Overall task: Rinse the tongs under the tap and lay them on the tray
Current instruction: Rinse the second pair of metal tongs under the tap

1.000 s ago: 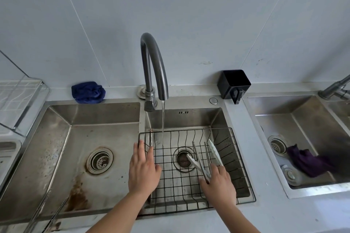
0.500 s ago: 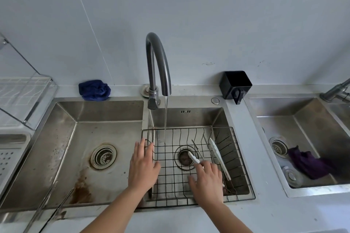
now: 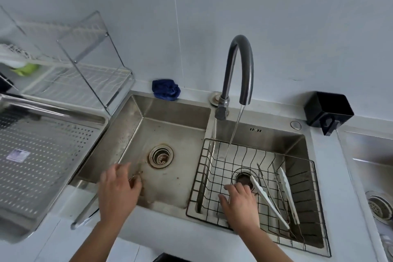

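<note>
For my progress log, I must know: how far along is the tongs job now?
Done: only the tap runs. In hand: nothing is gripped; the tongs lie in the wire basket, right hand open beside them, left hand over the other basin. Left: rinsing them under the tap, then laying them on the tray.

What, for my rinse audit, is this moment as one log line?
tap: running | tongs: lying in basket | right hand: beside tongs, not gripping | left hand: empty over left basin | tray: no tongs
</note>
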A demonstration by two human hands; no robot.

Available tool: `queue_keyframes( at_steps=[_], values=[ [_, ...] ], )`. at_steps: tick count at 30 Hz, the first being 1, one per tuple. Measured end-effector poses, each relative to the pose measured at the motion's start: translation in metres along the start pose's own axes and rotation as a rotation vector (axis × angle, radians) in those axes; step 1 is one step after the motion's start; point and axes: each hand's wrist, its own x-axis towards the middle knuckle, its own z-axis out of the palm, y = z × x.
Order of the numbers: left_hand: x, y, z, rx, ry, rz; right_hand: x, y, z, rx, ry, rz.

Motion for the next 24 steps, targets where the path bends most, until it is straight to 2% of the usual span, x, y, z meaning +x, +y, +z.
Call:
queue_keyframes(
  at_steps=[2,6,9,16,21,24],
  values=[
    [-0.003,-0.024,0.002,0.019,-0.044,-0.114,0.001,0.001,0.004,0.005,-0.047,0.003],
    [-0.004,-0.051,0.007,0.054,-0.240,-0.276,0.003,0.005,0.007,0.032,-0.079,0.028],
    [-0.002,-0.059,0.011,0.036,-0.299,-0.286,0.005,0.007,0.006,0.038,-0.108,0.045],
    [0.003,-0.064,0.010,0.011,-0.262,-0.202,0.007,0.006,0.005,0.063,-0.140,0.076],
    [0.009,-0.025,-0.001,-0.222,-0.189,-0.162,0.007,0.007,0.003,0.118,-0.151,0.123],
    [0.017,0.018,-0.006,-0.610,-0.258,-0.194,0.011,0.005,-0.002,0.181,-0.169,0.161]
  ],
)
